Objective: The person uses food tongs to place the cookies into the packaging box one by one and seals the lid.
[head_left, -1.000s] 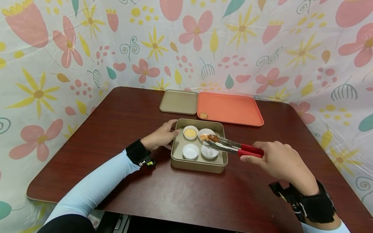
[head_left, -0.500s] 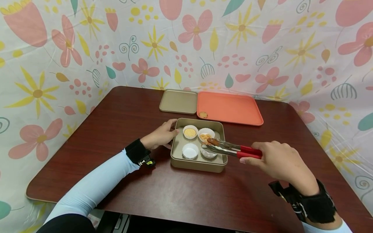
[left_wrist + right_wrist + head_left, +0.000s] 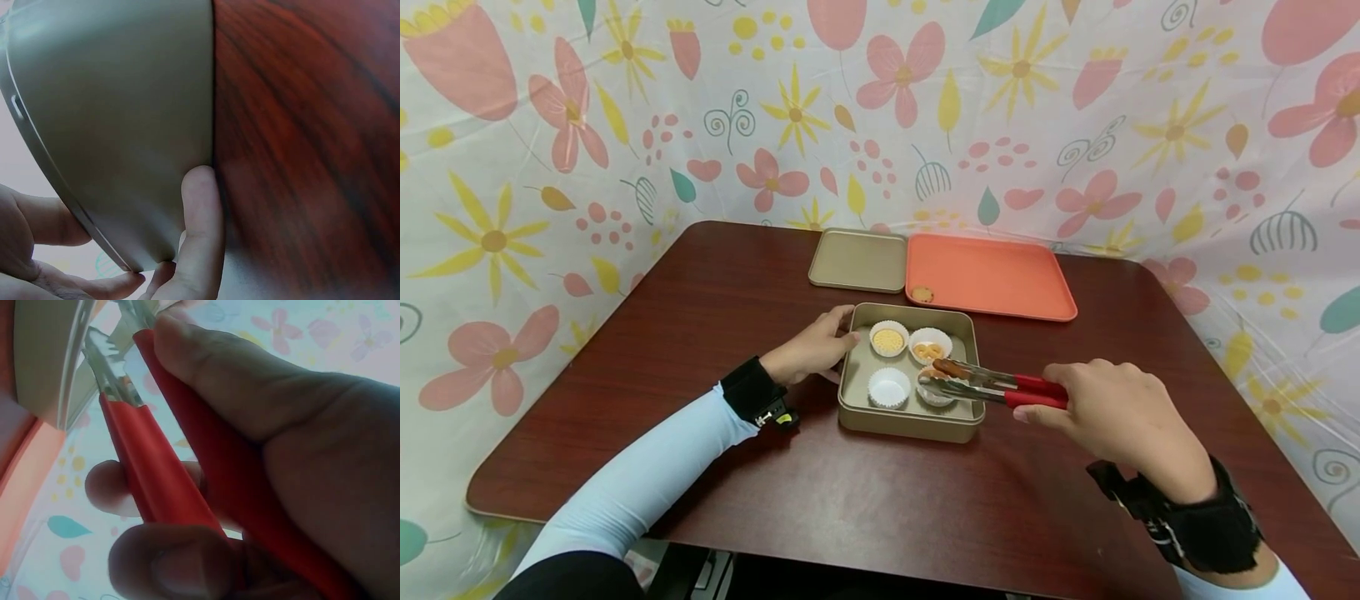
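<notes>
Head view: dark table (image 3: 880, 500); on it the tin (image 3: 910, 427), its side gripped by the left hand (image 3: 815, 348). Right hand (image 3: 1120, 408) clasps red-handled tongs (image 3: 1033, 399), their arms spread, tips at the near-right paper cup (image 3: 933, 401). Can't tell whether they pinch anything. Best, I'd judge: keep clear of the pleated wall. Left wrist view alone shows a finger (image 3: 203, 206) low against the tin.

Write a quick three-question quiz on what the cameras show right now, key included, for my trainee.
1. True or false: the right hand grips the tongs while the left hand touches the box.
2. Where on the orange tray does the cookie lie? A) far-right corner B) near-left corner C) middle
3. How many white cups stand in the box?

Key: 1. True. 2. B. 3. Four.
</notes>
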Demonstrator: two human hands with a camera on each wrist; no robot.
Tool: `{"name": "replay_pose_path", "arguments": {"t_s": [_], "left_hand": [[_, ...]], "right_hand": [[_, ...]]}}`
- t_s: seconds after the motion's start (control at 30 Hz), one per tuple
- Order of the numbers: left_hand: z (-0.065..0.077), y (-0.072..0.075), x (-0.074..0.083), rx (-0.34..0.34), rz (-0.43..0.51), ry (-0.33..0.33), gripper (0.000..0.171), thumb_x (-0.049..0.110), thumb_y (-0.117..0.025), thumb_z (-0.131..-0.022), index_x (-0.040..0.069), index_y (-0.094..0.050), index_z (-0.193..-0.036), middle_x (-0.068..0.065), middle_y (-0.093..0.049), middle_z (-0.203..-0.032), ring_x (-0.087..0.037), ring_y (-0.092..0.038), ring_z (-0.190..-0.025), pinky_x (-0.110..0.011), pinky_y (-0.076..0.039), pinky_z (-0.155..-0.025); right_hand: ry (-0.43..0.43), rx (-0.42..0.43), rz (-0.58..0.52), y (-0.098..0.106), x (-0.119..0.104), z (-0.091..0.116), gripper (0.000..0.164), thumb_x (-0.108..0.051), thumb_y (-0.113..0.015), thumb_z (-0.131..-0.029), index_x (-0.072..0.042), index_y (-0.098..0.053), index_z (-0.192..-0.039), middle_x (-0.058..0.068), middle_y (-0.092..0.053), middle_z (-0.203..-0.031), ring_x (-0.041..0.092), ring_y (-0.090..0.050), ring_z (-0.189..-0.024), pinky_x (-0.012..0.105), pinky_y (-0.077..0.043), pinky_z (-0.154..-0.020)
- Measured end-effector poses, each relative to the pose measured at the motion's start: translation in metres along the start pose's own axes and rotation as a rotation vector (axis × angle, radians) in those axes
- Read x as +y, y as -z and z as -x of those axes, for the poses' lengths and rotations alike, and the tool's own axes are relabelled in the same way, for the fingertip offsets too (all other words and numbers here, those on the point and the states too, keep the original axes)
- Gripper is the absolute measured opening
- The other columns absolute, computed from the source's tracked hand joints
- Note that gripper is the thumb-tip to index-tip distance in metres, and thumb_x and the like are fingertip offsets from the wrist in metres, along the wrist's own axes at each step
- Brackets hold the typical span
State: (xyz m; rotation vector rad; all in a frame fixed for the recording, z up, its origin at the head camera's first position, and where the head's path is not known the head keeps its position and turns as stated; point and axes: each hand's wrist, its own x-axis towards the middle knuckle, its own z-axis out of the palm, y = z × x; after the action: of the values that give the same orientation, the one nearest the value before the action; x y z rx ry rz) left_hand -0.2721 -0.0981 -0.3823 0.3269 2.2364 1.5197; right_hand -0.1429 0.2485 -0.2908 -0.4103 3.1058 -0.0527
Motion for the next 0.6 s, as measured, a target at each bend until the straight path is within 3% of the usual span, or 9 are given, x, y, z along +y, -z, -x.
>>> {"name": "replay_pose_path", "arguments": {"t_s": [0.43,0.6], "left_hand": [[-0.0029,0.0012,-0.002,-0.007,0.001,-0.02,0.06,0.017,-0.042,-0.112,0.014,-0.013,-0.164,-0.022,-0.027,-0.155,-0.04,-0.062,-0.112,-0.044,-0.064,-0.07],[-0.0024,0.0006,-0.0023,-0.002,0.002,-0.014,0.06,0.017,-0.043,-0.112,0.014,-0.014,-0.164,-0.022,-0.024,-0.156,-0.04,-0.059,-0.115,-0.043,-0.064,-0.07]], "right_hand": [[-0.016,-0.026,0.0,0.0015,-0.0037,-0.0026,0.071,-0.08,-0.066,-0.08,-0.016,-0.07,-0.109,-0.005,-0.056,-0.071,0.018,-0.053,-0.062,0.035,-0.04,-0.05],[-0.01,-0.016,-0.006,-0.0005,-0.0026,-0.0008,0.069,-0.08,-0.067,-0.08,-0.016,-0.07,-0.105,-0.004,-0.055,-0.07,0.018,-0.052,-0.061,0.035,-0.04,-0.05]]}}
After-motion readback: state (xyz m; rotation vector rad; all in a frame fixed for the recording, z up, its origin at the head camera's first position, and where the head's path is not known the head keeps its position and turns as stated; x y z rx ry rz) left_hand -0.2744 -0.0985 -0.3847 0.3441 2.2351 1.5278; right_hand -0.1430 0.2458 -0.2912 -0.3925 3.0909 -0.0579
